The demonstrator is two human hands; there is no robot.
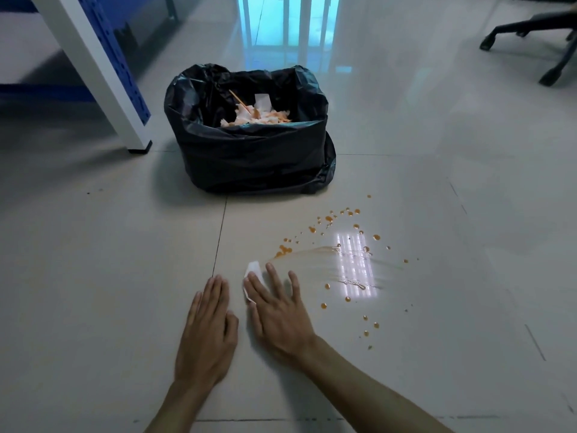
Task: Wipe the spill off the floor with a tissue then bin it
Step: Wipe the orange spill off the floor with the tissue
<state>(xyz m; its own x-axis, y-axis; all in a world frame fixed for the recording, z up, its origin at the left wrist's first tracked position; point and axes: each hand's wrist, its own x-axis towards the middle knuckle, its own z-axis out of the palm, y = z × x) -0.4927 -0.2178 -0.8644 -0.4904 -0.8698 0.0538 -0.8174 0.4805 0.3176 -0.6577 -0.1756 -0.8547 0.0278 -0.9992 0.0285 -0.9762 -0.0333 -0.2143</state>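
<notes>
fingers (274, 281) of the right hand (278, 314) lie spread and flat on the white tissue (254, 270), pressing it to the floor (93, 245) rather than pinching it; the left hand (207, 326) rests flat and empty just beside it, gripping nothing. the tissue sits at the near-left edge of the orange spill (340, 260), most of it hidden under the palm, only a corner showing.

the risk, as i judge it, is smearing: a thin wet streak fans out to the right and loose droplets lie scattered all round, so a small folded tissue could saturate quickly and drag liquid over clean tile. bare fingers overhanging its edge may pick up the stain too. a flat press gives little hold, so the tissue could slide out mid-stroke. the bin (249, 145), lined in black and already holding stained paper, stands near, beyond the spill; a dripping tissue carried there could leave fresh spots.
</notes>
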